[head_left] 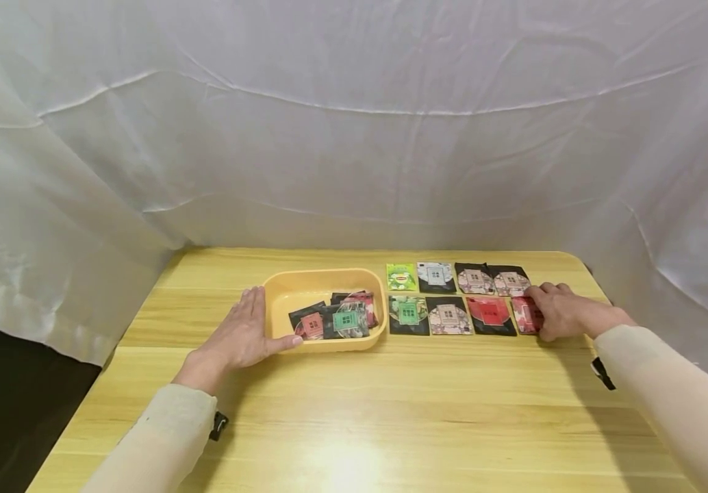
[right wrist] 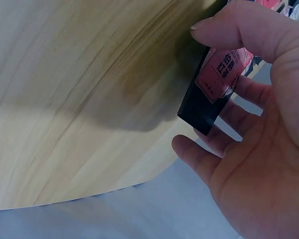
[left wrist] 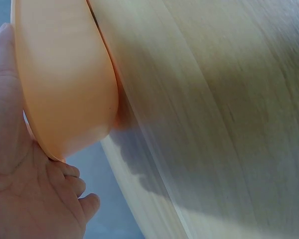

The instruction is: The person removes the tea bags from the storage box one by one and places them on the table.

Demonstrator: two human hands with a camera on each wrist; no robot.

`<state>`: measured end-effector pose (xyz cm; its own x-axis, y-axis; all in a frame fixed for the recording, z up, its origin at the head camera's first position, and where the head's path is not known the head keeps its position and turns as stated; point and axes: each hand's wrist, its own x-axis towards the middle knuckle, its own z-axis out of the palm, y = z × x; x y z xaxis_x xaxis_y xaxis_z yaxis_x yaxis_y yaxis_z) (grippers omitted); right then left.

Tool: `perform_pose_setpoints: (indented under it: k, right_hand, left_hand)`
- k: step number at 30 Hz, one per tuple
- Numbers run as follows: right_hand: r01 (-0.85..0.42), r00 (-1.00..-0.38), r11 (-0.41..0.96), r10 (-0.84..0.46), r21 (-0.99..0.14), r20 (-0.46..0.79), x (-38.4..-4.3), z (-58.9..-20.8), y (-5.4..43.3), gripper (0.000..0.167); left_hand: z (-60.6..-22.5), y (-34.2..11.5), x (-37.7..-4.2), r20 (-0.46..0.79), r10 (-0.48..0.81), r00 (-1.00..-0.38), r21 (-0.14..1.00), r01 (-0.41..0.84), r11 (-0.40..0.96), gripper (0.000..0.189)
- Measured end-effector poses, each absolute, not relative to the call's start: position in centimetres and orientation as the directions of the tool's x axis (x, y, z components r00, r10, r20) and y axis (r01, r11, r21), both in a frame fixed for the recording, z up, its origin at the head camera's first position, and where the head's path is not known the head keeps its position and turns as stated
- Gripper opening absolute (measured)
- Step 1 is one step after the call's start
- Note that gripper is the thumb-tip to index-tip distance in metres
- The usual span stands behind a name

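Observation:
A yellow plastic basin (head_left: 326,347) holds several tea bag packets, among them a green-labelled packet (head_left: 345,320) and a red-labelled one (head_left: 313,324). My left hand (head_left: 244,332) rests against the basin's left side, fingers straight along the wall and thumb at its front edge. In the left wrist view, the palm lies beside the orange-looking basin wall (left wrist: 70,79). At the right end of the front row, my right hand (head_left: 560,313) holds a black and pink tea bag packet (right wrist: 222,79) by its edges, between thumb and fingers. Part of that packet is hidden by the hand.
Right of the basin, tea bag packets lie in two rows. The back row has a green-yellow packet (head_left: 401,277), a white and black one (head_left: 436,277) and two overlapping dark ones. In front are a green-labelled packet (head_left: 408,315), a pale pink one (head_left: 449,315) and a red one (head_left: 491,315).

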<state>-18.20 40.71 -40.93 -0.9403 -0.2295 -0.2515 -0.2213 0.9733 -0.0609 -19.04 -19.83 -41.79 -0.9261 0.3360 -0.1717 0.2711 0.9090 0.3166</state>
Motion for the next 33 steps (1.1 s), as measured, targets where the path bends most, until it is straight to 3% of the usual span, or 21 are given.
perform_pose_setpoints:
  k: [27, 33]
  right_hand:
    - [-0.196, -0.944, 0.98, -0.198, -0.035, -0.263, -18.3, -40.6, 40.0, 0.104]
    - [-0.258, -0.958, 0.966, -0.256, -0.007, -0.13, -18.3, -39.5, 37.6, 0.083]
  left_hand:
    - [-41.8, -19.8, -19.1, -0.165, 0.335, -0.928, 0.313, 0.273, 0.91, 0.132]
    - [-41.9, -19.8, -19.1, -0.174, 0.334, -0.926, 0.316, 0.269, 0.91, 0.133]
